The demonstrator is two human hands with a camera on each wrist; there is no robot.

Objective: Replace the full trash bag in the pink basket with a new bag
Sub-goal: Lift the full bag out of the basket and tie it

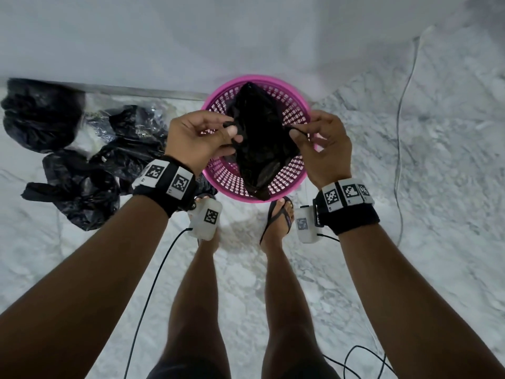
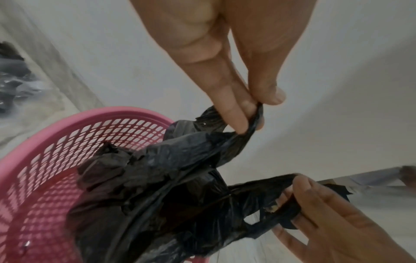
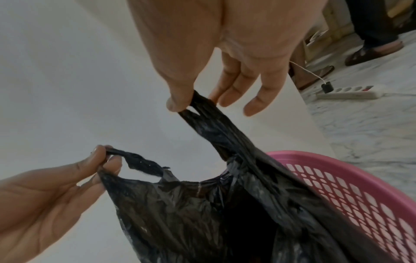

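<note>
A pink perforated basket stands on the marble floor against the white wall, just ahead of my feet. A black plastic bag hangs down into it, its mouth stretched between my hands. My left hand pinches one handle loop of the bag between thumb and fingers above the basket's left rim. My right hand pinches the other handle above the right rim. The bag's lower part sags inside the pink basket. From the left wrist the basket shows its inner lattice beside the bag.
A full tied black trash bag lies at the far left by the wall, with several crumpled black bags beside it. A white cable runs along the floor at right. A power strip and another person's sandalled foot lie beyond.
</note>
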